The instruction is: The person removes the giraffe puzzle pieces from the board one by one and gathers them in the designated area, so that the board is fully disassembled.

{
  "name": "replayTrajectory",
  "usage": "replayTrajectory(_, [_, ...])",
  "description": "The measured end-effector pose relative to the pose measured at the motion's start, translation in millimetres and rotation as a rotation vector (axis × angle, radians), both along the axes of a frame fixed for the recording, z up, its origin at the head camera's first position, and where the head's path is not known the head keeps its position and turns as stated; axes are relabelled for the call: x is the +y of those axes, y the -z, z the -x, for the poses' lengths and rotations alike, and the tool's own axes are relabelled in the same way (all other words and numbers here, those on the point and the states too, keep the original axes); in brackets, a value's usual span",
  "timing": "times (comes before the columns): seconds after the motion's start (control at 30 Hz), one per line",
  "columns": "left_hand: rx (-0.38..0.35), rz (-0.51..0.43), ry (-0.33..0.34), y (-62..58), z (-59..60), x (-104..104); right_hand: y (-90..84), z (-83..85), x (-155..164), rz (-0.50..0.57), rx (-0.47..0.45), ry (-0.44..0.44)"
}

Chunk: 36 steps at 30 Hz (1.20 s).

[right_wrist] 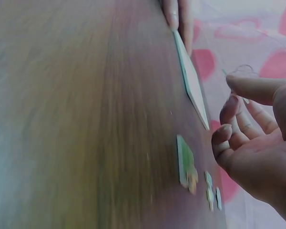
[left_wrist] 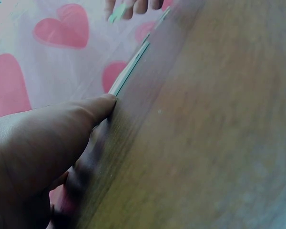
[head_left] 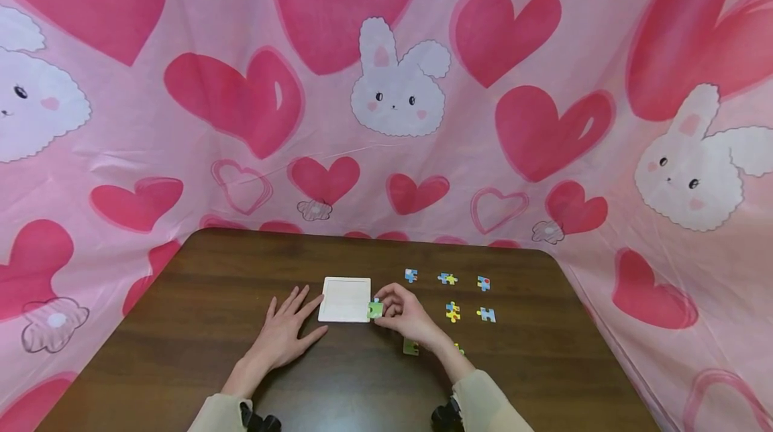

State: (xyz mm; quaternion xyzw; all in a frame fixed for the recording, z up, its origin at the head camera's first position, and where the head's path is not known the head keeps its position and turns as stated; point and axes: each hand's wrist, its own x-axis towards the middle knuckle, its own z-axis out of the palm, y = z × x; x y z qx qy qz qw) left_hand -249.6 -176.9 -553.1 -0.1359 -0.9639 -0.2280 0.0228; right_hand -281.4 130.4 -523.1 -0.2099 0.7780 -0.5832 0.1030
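Observation:
A white square puzzle tray with a raised rim lies on the table, its inside bare. My left hand rests to its left with fingers spread, the fingertips right at the tray's left edge. My right hand pinches a green puzzle piece between thumb and fingers. That piece overlaps the tray's right edge in the head view; the left wrist view shows it held above the tray. Another green puzzle piece lies on the table, partly below my right hand and wrist.
Several loose puzzle pieces lie spread to the right, among them a blue one, a yellow one and a blue-and-white one. My right forearm partly covers a piece. A pink heart-patterned cloth hangs behind the brown table.

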Motion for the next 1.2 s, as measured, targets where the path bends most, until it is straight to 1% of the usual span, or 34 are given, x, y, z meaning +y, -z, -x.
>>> replayTrajectory(0.17, [-0.007,0.007,-0.002,0.1,0.6,0,-4.7,-8.5,24,0.008,-0.029,-0.003])
replayTrajectory(0.33, [-0.011,0.008,-0.001,0.9,0.0,0,-6.8,-16.7,47,-0.001,-0.013,0.011])
replayTrajectory(0.57, [-0.013,0.002,0.003,0.1,0.1,0,-8.7,-28.0,77,0.038,-0.023,0.023])
replayTrajectory(0.8, [-0.017,0.000,-0.005,0.1,1.2,0,-9.2,-37.3,105,0.016,-0.035,0.045])
replayTrajectory(0.93, [-0.018,-0.001,-0.003,-0.4,1.2,0,-9.0,-43.6,124,0.015,-0.003,0.041])
replayTrajectory(1.07, [-0.021,-0.002,-0.002,-1.3,0.7,1,-7.9,-49.1,144,0.023,0.060,0.027])
replayTrajectory(1.2, [-0.025,-0.005,-0.007,-1.7,0.6,0,-6.3,-53.8,164,0.011,0.114,0.034])
